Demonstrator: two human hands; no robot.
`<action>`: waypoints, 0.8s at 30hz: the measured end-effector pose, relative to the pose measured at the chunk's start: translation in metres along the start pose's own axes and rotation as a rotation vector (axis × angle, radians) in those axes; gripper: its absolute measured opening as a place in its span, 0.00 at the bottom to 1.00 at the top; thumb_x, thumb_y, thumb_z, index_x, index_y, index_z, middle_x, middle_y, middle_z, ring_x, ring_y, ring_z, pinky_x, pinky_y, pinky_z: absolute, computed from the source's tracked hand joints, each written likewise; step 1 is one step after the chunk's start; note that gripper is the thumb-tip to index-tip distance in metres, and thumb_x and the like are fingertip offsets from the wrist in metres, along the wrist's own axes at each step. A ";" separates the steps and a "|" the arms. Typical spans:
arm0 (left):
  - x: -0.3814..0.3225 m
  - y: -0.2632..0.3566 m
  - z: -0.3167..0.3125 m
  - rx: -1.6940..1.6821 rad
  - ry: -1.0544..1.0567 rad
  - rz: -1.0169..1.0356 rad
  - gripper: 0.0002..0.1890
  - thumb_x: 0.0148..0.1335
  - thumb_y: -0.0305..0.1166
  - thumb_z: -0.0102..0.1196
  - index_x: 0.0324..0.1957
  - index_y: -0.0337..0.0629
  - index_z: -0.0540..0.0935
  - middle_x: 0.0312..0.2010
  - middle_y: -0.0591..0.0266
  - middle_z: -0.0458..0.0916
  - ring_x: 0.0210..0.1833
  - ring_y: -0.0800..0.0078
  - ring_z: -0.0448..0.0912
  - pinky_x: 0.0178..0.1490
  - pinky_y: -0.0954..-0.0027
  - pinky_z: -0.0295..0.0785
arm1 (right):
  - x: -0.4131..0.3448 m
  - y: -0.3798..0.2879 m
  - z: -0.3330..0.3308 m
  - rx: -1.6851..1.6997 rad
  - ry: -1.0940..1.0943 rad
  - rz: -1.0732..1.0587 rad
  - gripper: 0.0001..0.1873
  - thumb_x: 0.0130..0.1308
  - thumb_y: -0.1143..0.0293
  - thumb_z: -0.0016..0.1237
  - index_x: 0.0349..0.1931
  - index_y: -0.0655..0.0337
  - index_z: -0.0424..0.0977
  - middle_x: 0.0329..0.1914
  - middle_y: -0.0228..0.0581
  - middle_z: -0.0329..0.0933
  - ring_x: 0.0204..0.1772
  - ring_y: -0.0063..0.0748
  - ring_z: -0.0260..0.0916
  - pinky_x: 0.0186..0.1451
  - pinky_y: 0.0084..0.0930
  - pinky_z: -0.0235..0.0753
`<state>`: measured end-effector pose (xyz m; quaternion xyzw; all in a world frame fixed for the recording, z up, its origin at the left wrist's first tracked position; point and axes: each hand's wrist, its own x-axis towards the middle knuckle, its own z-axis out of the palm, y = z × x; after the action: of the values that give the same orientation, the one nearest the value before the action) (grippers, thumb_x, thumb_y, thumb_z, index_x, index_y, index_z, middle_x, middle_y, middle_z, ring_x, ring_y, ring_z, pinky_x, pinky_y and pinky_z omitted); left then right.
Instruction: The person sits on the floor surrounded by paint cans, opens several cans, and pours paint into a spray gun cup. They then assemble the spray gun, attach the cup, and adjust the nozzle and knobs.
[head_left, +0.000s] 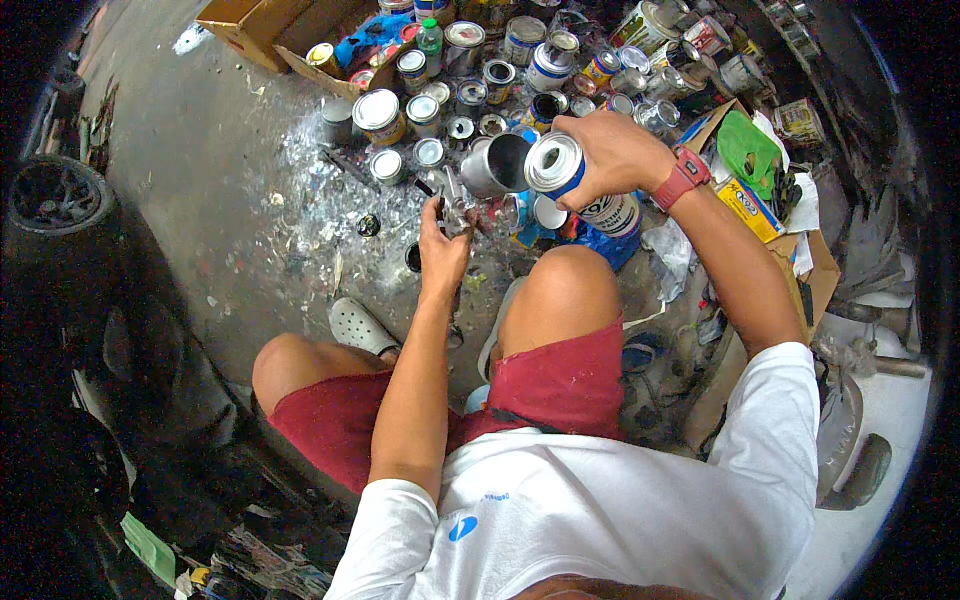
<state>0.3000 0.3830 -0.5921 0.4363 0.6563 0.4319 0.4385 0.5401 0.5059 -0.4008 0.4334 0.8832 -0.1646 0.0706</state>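
My left hand (448, 244) holds a metal spray gun (452, 196) by its handle. The gun's grey metal cup (495, 166) is tilted with its mouth towards the right. In my right hand (611, 157) is a metal can with a blue label (555, 163), tipped so that its open spout faces the cup's mouth. The spout and the cup's rim are close together; whether they touch, or whether liquid runs between them, I cannot tell. Just below my right hand stands a larger urethane paint can (611, 216).
Many paint cans, such as a white-lidded one (376, 110), crowd the paint-spattered floor ahead. A green-capped bottle (430, 37) stands among them near a cardboard box (247, 30). At right lies a green plastic bag (748, 150) by cardboard. A wheel (60, 196) is at far left.
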 end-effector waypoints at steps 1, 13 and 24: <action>-0.001 -0.002 0.000 0.024 0.010 -0.003 0.37 0.63 0.45 0.70 0.69 0.37 0.71 0.59 0.47 0.82 0.61 0.56 0.79 0.66 0.61 0.70 | 0.002 0.001 0.004 -0.006 0.014 -0.012 0.48 0.34 0.41 0.70 0.53 0.67 0.76 0.42 0.61 0.83 0.46 0.63 0.82 0.51 0.49 0.81; 0.010 -0.017 0.001 0.092 0.008 0.034 0.40 0.61 0.44 0.72 0.70 0.35 0.69 0.59 0.43 0.81 0.62 0.56 0.79 0.67 0.61 0.69 | 0.022 -0.004 0.001 -0.010 -0.251 0.024 0.45 0.32 0.41 0.71 0.52 0.58 0.77 0.43 0.57 0.85 0.47 0.59 0.83 0.52 0.48 0.82; 0.013 -0.017 0.014 0.031 -0.080 0.028 0.31 0.59 0.31 0.68 0.64 0.34 0.75 0.54 0.44 0.83 0.58 0.52 0.81 0.63 0.61 0.72 | 0.010 0.018 0.009 0.039 -0.172 0.021 0.45 0.33 0.41 0.72 0.52 0.60 0.78 0.43 0.56 0.84 0.47 0.59 0.82 0.50 0.46 0.81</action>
<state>0.3072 0.3941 -0.6148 0.4693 0.6387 0.4099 0.4515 0.5481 0.5207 -0.4158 0.4281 0.8660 -0.2176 0.1396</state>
